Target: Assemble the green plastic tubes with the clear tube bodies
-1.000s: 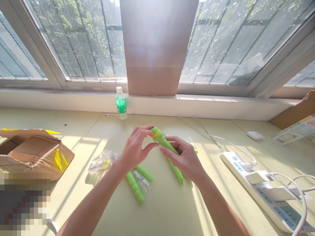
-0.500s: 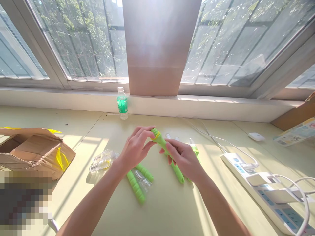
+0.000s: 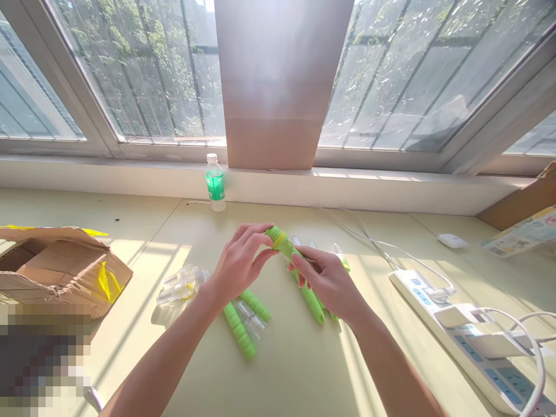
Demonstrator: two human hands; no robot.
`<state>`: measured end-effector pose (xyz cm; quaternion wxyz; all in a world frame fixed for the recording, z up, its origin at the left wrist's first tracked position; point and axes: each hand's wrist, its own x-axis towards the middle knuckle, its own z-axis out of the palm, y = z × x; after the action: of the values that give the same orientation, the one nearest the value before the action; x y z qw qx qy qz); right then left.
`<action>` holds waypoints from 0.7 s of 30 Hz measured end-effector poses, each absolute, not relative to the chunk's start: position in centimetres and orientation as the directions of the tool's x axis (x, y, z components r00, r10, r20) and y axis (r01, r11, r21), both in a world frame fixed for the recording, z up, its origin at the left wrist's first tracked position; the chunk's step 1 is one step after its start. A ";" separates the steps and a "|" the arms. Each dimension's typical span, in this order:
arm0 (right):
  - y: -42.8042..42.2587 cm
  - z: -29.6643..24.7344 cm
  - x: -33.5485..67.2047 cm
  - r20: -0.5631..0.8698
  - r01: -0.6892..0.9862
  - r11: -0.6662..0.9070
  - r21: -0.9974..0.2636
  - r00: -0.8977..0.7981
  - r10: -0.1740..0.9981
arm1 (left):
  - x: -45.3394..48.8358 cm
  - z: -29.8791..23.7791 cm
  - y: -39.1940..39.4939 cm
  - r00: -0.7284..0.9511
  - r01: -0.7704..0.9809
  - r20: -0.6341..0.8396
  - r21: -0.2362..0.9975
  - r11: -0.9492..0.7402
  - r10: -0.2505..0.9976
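Observation:
A light green plastic tube (image 3: 285, 248) with a ridged end and a yellow ring is held between my hands above the table. My left hand (image 3: 241, 255) has its thumb and fingers closed around the ridged upper end. Lower down, my right hand (image 3: 324, 277) grips the body, and its fingers hide part of it. Below the right hand lie green tubes (image 3: 313, 307), partly covered, with clear-tipped pieces (image 3: 341, 255) behind. Under my left forearm are two ribbed green tubes (image 3: 240, 333) and a clear plastic tube (image 3: 252, 318) between them.
Clear plastic pieces (image 3: 177, 286) lie left of my left hand. A torn cardboard box (image 3: 99, 275) is at the left. A green-labelled bottle (image 3: 215, 185) stands by the window ledge. On the right sit a white power strip (image 3: 469, 341) with cables and a small white object (image 3: 452, 241).
The green tube has turned slightly in my fingers, showing more of its ridged end. Both hands stay in nearly the same place.

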<state>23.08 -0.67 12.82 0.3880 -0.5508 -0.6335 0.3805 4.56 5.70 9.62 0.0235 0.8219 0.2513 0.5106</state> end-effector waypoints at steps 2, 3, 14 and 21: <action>-0.7 12.8 23.1 0.066 0.422 0.100 -0.901 -0.095 0.993 | 4.6 9.5 5.7 0.357 0.378 0.822 0.309 -0.873 0.445; -0.8 12.8 23.0 0.044 0.407 0.080 -0.910 -0.097 0.994 | 4.6 9.5 5.7 0.363 0.370 0.814 0.321 -0.872 0.453; -0.7 12.6 22.9 0.080 0.360 0.096 -0.928 -0.057 0.995 | 4.4 9.2 5.8 0.358 0.385 0.822 0.301 -0.872 0.442; -0.9 13.0 22.8 0.000 0.352 0.031 -0.936 -0.086 0.996 | 4.7 9.4 5.6 0.357 0.384 0.812 0.324 -0.865 0.462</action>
<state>22.83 -0.87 12.96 0.3844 -0.5559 -0.6063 0.4191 4.73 5.62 9.39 0.0386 0.8227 0.2573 0.5054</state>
